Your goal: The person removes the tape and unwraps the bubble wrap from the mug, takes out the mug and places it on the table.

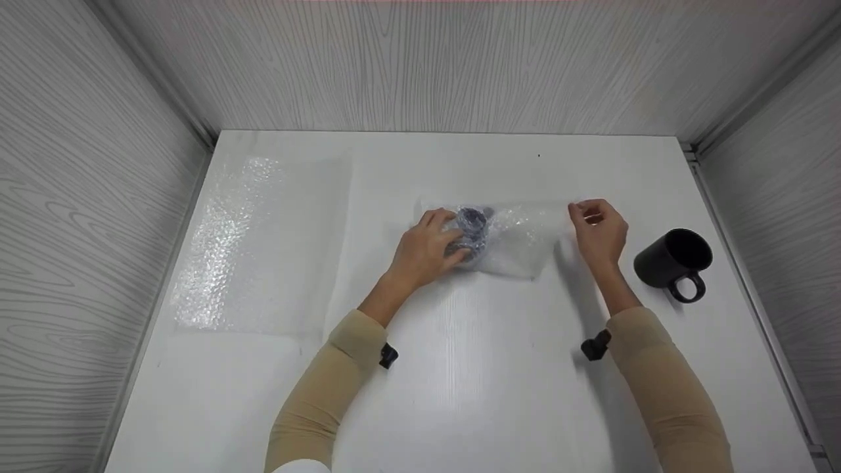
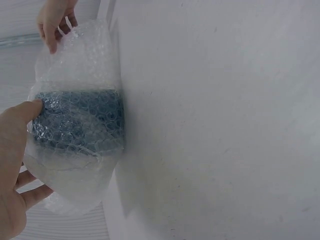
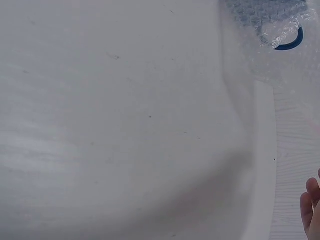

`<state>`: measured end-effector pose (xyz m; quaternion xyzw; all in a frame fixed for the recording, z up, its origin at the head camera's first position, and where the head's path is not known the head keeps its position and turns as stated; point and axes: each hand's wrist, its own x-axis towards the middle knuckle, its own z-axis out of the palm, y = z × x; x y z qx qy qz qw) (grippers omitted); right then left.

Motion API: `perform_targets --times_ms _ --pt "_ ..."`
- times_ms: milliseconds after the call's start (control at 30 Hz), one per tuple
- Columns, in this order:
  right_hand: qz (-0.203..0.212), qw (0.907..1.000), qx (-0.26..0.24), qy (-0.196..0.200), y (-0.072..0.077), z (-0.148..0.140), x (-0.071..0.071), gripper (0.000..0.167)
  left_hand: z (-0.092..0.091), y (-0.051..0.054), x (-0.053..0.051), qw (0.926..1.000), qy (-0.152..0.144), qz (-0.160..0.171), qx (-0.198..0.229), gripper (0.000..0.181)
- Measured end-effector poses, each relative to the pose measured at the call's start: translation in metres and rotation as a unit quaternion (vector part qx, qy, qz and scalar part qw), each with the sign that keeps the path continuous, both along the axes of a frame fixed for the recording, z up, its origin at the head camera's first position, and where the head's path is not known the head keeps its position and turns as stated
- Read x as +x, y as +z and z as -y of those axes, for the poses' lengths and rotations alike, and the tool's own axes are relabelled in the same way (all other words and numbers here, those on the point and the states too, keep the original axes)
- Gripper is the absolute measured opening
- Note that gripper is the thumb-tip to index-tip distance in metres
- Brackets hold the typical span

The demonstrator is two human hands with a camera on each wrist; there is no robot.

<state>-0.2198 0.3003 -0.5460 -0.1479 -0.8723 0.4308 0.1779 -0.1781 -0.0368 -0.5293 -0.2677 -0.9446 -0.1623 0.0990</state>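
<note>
Left hand: we see the left hand (image 1: 424, 253) holding the dark-blue mug-like vessel (image 2: 77, 122), its fingers bent over the wrapped side; we judge this grip keeps the vessel from rolling.
Right hand: the right hand (image 1: 601, 230), apart from the other, pinches the far end of the clear bubble-wrap sheet (image 1: 522, 243) between thumb and fingertips, raised a little, probably so that the plastic is kept straight.
Wrapped vessel: it is near the middle of the white smooth tabletop (image 1: 460, 387), inside the plastic. Its curved dark handle (image 3: 290, 47) shows through (this loop makes us think of a mug), but if it stands or lies, we cannot tell.
Plastic: thin, shiny and full of small round bubbles; over the vessel it makes a net of rings, while toward the right hand it is one loose, pale flap.
Spare sheet: a second flat, transparent bubble-wrap sheet (image 1: 282, 256) lies spread at the left, well apart, perhaps put there to leave the middle for working.
Black mug: the glossy black cylindrical mug with a ring handle (image 1: 660, 263) rests bare beside the right forearm, maybe kept within easy reach.
Surroundings: grey wood-grain panels (image 1: 394, 66) stand around the tabletop.
</note>
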Motion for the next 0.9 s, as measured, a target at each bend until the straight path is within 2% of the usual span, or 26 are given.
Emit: perform_targets --times_ms 433,900 --pt "0.050 0.9985 0.020 -0.007 -0.006 -0.006 -0.003 0.022 0.000 -0.001 -0.001 1.0000 -0.002 -0.003 0.000 0.039" --pt "0.063 0.9976 0.026 0.003 -0.012 -0.010 -0.003 0.026 -0.001 0.000 0.000 0.9999 0.004 0.014 -0.003 0.041"
